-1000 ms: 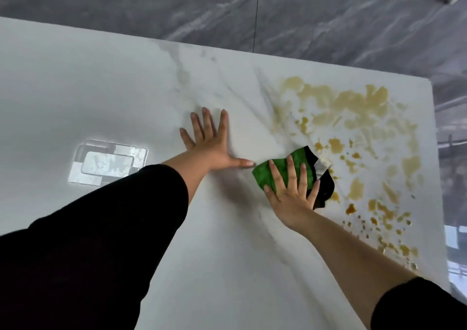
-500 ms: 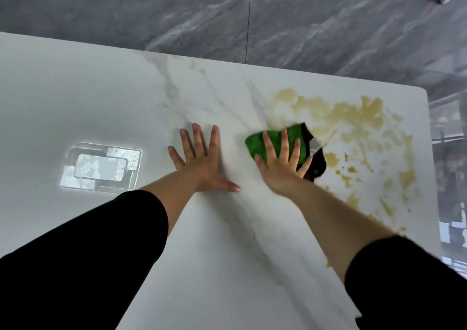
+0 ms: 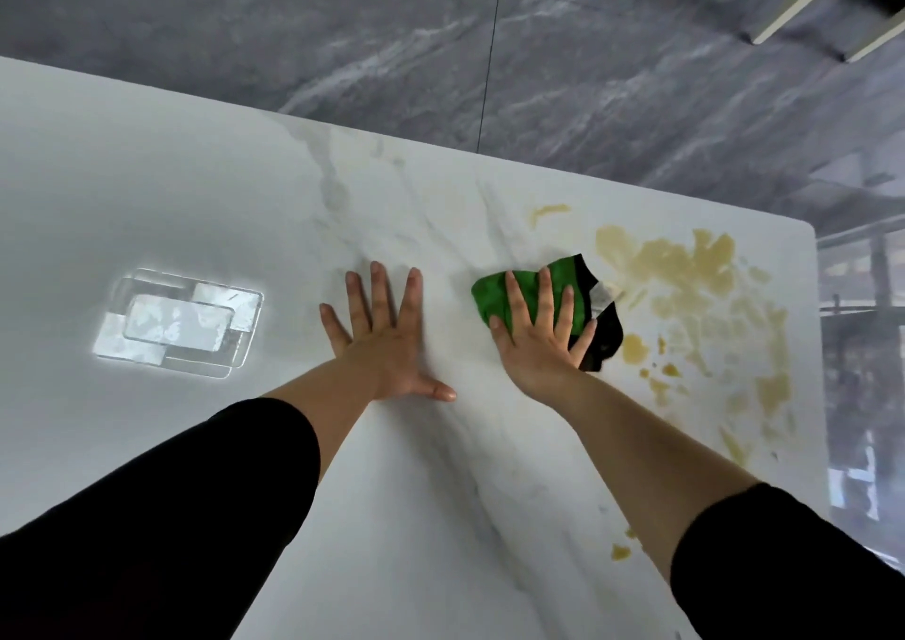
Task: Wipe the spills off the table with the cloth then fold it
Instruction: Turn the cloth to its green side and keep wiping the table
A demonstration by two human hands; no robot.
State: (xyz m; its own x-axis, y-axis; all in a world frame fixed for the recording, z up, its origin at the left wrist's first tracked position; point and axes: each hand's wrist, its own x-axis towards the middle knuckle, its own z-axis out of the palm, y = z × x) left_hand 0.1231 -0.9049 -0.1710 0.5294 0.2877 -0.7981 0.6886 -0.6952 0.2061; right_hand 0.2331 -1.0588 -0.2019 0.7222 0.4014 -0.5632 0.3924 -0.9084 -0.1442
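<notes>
A bunched green and black cloth point(image 3: 494, 294) lies on the white marble table point(image 3: 196, 189), right of centre. My right hand point(image 3: 541, 336) presses flat on top of it with fingers spread. Yellow-brown spills point(image 3: 685, 272) cover the table to the right of the cloth, smeared thin in places, with small drops point(image 3: 621, 551) nearer me beside my right forearm. My left hand point(image 3: 387, 333) rests flat on the bare table left of the cloth, fingers apart, holding nothing.
A bright ceiling-light reflection point(image 3: 178, 323) shines on the table at the left. The table's far edge and rounded right corner point(image 3: 803, 230) border a grey marble floor point(image 3: 440, 42). White furniture legs point(image 3: 803, 3) stand at the top right.
My right hand slid the cloth away from me and leftward, smearing the near-left part of the spill thinner. My left hand stayed planted on the table.
</notes>
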